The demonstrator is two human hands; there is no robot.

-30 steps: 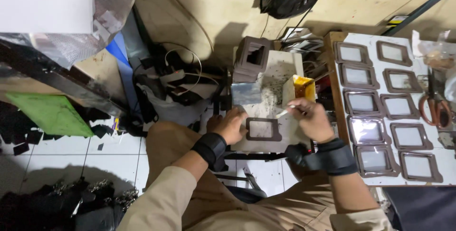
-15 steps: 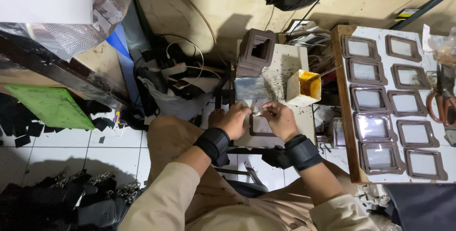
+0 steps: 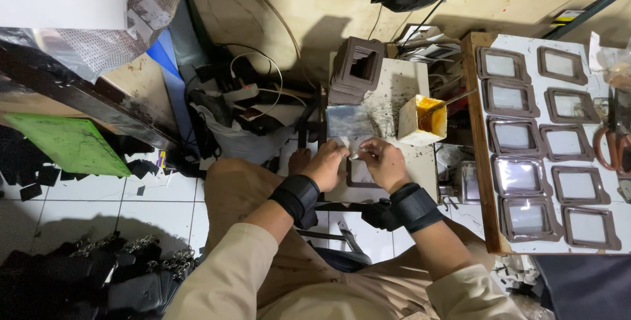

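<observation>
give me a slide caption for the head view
Both hands, left hand and right hand, press a brown frame beside a glue pot.

— What's on the small counter?
— A stack of brown frames at the back, a yellow glue pot, a clear sheet, one frame at the front.
— And the board to the right?
— Rows of brown frames, scissors at its edge.
— The floor?
— White tiles, black scraps.
</observation>
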